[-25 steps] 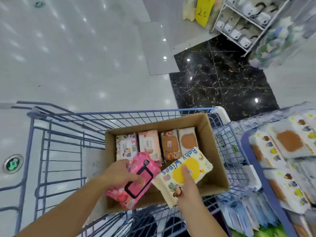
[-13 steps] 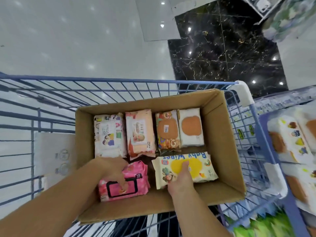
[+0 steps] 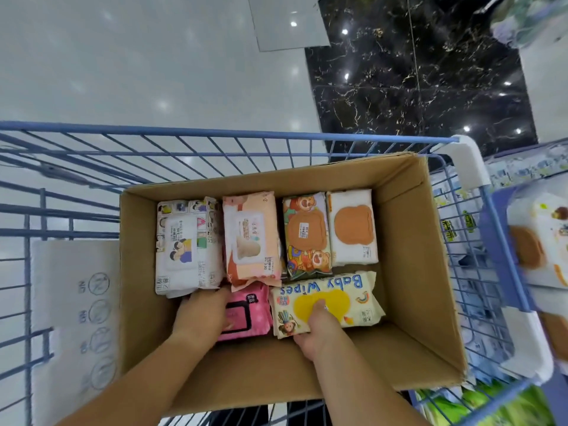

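Setting 2 packs down inside the cardboard box [image 3: 415,241], toward its near wall: left hand [image 3: 199,315], grip curled round the pink pack [image 3: 252,315]; right hand [image 3: 316,333] pinching the Baby Wipes pack [image 3: 338,287], thumb on top. Danger: the pink pack could jam under the peach pack [image 3: 250,238] at the box's far wall, stickered 3.00.

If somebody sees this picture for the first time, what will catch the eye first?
First, the open cardboard box inside the blue wire cart, with four wipes packs in a row along its far side. Then the two hands at its near side: the left hand holds a bright pink pack, and the right hand pinches the cream Baby Wipes pack beside it.
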A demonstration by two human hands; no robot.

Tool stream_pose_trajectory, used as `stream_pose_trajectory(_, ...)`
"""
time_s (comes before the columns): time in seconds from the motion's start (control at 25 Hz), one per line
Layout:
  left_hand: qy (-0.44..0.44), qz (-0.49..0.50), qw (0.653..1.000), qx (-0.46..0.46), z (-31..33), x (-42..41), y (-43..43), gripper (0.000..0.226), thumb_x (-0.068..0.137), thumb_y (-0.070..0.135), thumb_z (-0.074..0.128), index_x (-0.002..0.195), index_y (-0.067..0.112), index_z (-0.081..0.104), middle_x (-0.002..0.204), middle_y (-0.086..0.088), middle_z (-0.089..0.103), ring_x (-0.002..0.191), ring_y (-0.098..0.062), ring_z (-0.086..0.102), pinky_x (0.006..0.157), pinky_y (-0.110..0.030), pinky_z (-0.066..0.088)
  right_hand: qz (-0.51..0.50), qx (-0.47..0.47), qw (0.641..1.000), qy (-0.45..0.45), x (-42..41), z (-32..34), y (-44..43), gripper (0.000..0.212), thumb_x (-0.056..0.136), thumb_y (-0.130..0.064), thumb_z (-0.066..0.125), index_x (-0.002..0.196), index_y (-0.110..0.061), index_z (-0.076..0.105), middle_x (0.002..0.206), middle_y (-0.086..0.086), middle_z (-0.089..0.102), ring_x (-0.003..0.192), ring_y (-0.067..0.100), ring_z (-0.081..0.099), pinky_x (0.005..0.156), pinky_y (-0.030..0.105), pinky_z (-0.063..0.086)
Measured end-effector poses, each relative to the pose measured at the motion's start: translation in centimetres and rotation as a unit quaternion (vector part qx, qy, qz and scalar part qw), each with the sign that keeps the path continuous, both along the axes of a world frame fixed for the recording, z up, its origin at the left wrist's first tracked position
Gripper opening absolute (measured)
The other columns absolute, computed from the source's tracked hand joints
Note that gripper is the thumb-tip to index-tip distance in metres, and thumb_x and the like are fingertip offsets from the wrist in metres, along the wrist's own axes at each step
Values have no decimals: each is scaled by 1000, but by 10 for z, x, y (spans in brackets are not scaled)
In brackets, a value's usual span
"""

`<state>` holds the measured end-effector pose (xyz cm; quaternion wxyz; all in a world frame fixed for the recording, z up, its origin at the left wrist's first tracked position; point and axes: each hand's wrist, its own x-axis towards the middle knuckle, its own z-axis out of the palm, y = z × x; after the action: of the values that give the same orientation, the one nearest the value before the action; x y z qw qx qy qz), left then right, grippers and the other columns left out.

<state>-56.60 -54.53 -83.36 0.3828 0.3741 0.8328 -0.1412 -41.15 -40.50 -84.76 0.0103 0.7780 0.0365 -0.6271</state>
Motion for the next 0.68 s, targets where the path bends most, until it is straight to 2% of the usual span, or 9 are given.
stream_pose_trajectory(0.08,44,58,997,7,-6,10,5,31,94,22,62,125,22,60,121,-5,68,113,-29,66,90,-40,53,43,2,999,-3,-2,4,2,46,108,-36,39,145,-9,44,129,20,62,93,34,67,80,46,53)
stream_pose_trajectory(0.16,55,115,992,19,-15,14,8,25,97,20,55,121,21,61,121,-6,68,115,-31,64,96,-45,51,95,23,994,-38,-3,3,2,51,104,-31,48,143,0,41,136,20,56,108,36,61,86,45,52)
stream_pose_trajectory(0.28,2,169,984,64,-8,18,3,30,102,31,48,131,26,55,132,-7,62,124,-35,55,105,-50,45,141,71,981,-112,1,24,2,63,94,-32,66,139,1,38,136,20,54,104,36,56,79,40,47)
stream_pose_trajectory(0.36,-65,177,979,74,12,18,-7,41,99,30,52,140,27,49,139,-5,56,128,-34,52,105,-46,46,182,99,975,-79,6,46,2,65,93,-32,66,143,-1,36,139,19,53,104,34,53,80,38,43)
stream_pose_trajectory(0.44,-149,222,962,55,41,15,-17,43,97,28,58,140,28,51,138,3,54,127,-27,56,103,-35,46,250,123,960,-29,13,71,4,74,94,-36,66,151,-6,30,146,16,47,116,34,51,89,40,43)
stream_pose_trajectory(0.48,-194,252,947,47,52,12,-24,46,92,33,63,137,31,54,137,9,54,125,-21,59,103,-31,45,288,138,948,-8,19,83,5,77,94,-40,66,153,-9,29,149,14,45,123,34,50,96,42,44)
stream_pose_trajectory(0.56,-252,323,909,73,81,10,-29,61,75,48,76,132,37,57,132,14,65,118,-12,64,108,-35,48,342,166,924,39,27,116,8,75,93,-45,65,154,-16,32,150,10,44,130,32,49,106,44,43)
stream_pose_trajectory(0.6,-273,354,889,102,98,10,-30,63,72,47,82,129,37,58,125,13,69,112,-9,67,106,-37,51,354,176,917,58,33,134,9,72,93,-46,65,152,-19,35,149,7,45,130,30,50,107,45,43)
stream_pose_trajectory(0.68,-284,394,860,155,141,15,-21,57,78,27,87,125,36,56,114,14,69,102,-5,67,96,-30,53,357,193,909,94,45,166,13,67,92,-45,67,150,-23,40,149,3,46,130,27,50,109,47,42)
